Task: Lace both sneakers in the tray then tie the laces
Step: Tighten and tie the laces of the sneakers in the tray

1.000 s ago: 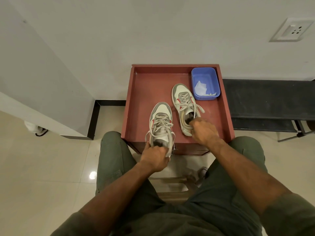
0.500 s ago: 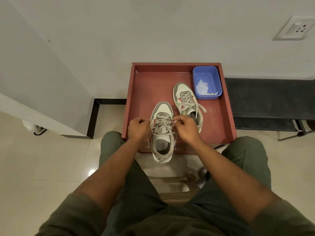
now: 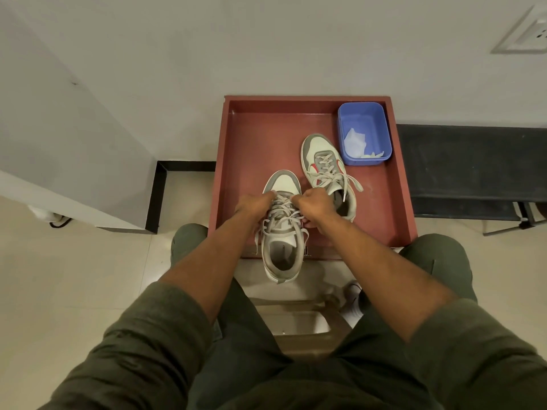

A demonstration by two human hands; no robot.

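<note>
1. Working the lace at the lower eyelets of the near sneaker, heel hanging over the tray front edge.
2. Left hand and right hand: each grip clenched, seemingly pinching lace, though fingertips sit hidden.
3. Best pulled evenly both sides, slack taken up row by row.
4. Grey-and-white, laced loosely, ends dangling.
5. Far sneaker beside the blue tub, laces untied.
</note>
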